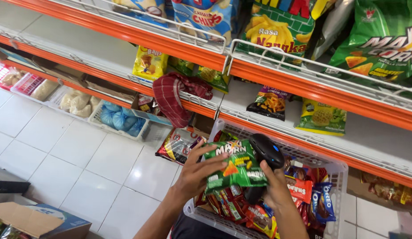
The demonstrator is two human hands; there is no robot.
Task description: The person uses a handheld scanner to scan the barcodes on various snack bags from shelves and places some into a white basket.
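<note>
My left hand [198,172] holds a green snack packet [235,167] by its left edge, above a white plastic basket [334,170] filled with snack packets and biscuit packs. My right hand [273,186] grips a black handheld barcode scanner [264,152] whose head sits right behind the green packet's top right corner. Both hands are low in the middle of the head view, in front of the orange and white shop shelves.
A red checked cloth [175,95] hangs over the middle shelf's wire rail. Snack bags fill the shelves [277,79]. Low baskets of bagged goods [119,119] line the white tiled floor at the left. A loose packet [176,146] lies on the floor; a cardboard box [37,219] sits at bottom left.
</note>
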